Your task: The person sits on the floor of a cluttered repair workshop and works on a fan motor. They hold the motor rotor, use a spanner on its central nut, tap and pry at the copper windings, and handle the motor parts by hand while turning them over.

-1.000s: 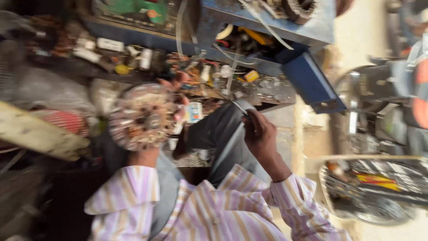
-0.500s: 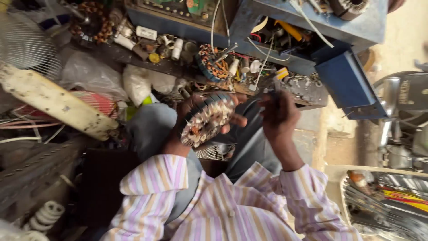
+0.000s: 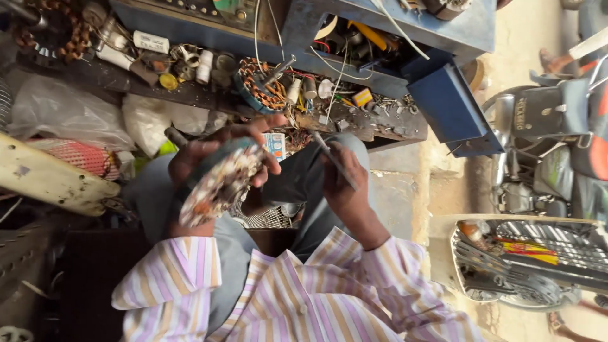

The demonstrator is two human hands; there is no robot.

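Head view shows a round motor winding (image 3: 218, 183), a disc of copper coils and pale insulation, held tilted above the lap in the left hand (image 3: 209, 164), whose grip is closed around its rim with the fingers curled over the upper edge and the thumb behind. To the right of the winding, and just beside it, a thin metal tool (image 3: 334, 161) is held in the right hand (image 3: 345, 190), whose grip is closed around the shaft, with the tip angled up and away from the coils; tool and winding are apart at this moment. Below the winding a wire fan guard (image 3: 263, 218) is seen on the lap, and beyond the winding a cluttered table (image 3: 190, 95) is spread with another copper coil (image 3: 263, 85), small cylindrical parts and screws, with a blue metal box (image 3: 443, 101) at its far end. Left of the winding a pale fan blade (image 3: 50, 180) is laid. The work on the coils is judged best done with the winding steadied firmly against the knee, its face turned toward the light, and the tool brought in shallowly between the turns, so that the fine wire and its insulation are not nicked; the left grip should be kept on the rim, clear of the tool tip.
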